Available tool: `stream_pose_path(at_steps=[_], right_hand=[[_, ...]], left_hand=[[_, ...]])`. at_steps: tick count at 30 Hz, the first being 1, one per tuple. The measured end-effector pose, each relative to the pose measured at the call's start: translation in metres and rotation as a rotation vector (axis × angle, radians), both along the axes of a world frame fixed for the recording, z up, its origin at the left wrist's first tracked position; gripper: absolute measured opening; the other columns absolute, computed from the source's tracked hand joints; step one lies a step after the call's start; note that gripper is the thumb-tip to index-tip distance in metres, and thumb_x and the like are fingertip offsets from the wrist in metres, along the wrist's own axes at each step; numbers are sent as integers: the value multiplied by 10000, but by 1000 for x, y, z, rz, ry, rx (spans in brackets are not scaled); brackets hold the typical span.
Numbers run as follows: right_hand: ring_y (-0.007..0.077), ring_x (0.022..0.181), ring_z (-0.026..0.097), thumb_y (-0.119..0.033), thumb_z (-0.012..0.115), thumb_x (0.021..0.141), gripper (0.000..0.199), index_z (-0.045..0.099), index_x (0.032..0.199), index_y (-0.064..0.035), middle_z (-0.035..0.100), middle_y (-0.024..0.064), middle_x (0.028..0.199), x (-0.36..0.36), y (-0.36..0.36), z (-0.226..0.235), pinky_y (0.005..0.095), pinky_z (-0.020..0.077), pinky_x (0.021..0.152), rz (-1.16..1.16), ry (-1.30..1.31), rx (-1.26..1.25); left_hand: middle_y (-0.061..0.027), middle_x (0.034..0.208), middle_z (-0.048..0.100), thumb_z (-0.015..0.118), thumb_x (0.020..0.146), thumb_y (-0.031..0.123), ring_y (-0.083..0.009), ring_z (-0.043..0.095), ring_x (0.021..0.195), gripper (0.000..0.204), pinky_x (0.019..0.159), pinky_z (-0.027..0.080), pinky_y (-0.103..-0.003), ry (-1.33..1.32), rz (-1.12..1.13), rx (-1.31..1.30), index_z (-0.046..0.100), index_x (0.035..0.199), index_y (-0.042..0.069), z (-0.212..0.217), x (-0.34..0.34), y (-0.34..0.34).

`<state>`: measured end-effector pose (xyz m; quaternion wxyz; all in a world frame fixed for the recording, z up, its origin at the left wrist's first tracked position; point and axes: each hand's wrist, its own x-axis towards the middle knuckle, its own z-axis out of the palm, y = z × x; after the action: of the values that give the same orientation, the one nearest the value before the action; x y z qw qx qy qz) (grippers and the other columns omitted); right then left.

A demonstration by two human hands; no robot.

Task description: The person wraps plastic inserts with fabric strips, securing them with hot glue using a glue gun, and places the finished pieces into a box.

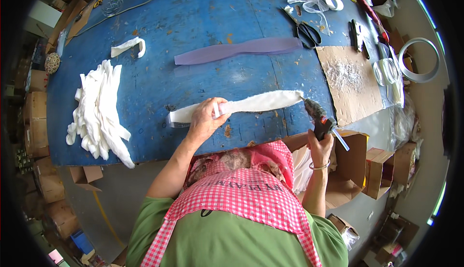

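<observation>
A long white fluffy strip [266, 101] lies across the near part of the blue table, a see-through edge showing under its left end. My left hand [207, 118] is closed on this strip left of its middle, with a small pale band by the fingers. In my right hand [321, 146] is a dark glue gun [317, 115], a clear glue stick poking out of its back. The gun's nozzle is at the strip's right end; whether it touches cannot be made out. Beyond lies a stack of sheer purple strips [237, 50].
At the left lies a pile of white fluffy strips [101, 107], with one bent strip [128, 47] above it. Black scissors [308, 34], a glue-spotted cardboard sheet [349, 83], pliers [358, 36] and a tape roll [419, 77] are on the right. Open cardboard boxes [350, 163] stand below the table edge.
</observation>
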<state>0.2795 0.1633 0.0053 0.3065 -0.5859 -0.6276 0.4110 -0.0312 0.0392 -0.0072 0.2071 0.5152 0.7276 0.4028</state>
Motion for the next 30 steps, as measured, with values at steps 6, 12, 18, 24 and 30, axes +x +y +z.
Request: stream_pose_path(at_steps=[6,12,18,24,30], right_hand=[[112,420,507,-92,640,770,114,584,812,-3,564,42,603,8,20,-2,237,380,400,-77,291,-34],[134,499,550,-386,581,853,379,588,946,-18,617,78,741,28,111,-2,247,433,427,-317,591,-102],[213,524,573,-517,538,842,511,650,819,-19,600,86,616,115,195,-40,333,450,510,-367,-186,43],[289,715,624,-402,525,883,384,635,992,-51,642,156,884,70,133,3,401,478,642,-391,-910,601],[99,752,582,-87,706,748,530,505,1237,-59,600,108,1096,-72,31,36,224,477,660,435,268,-4]], left_hand=[[-65,880,600,712,736,114,-192,595,784,313,668,492,-301,2,1,2,578,1014,68,-2,-1,0],[-57,859,595,727,722,107,-184,590,764,314,657,488,-298,17,23,-36,600,1006,66,1,2,0],[-62,817,587,741,713,136,-195,582,743,328,644,480,-307,47,33,16,616,1009,70,-3,5,2],[-64,790,580,751,707,176,-201,576,705,361,633,476,-320,212,41,50,612,1028,86,-9,5,0],[-40,751,551,756,693,210,-188,567,684,369,623,475,-314,152,87,-58,615,1026,134,-12,7,2]])
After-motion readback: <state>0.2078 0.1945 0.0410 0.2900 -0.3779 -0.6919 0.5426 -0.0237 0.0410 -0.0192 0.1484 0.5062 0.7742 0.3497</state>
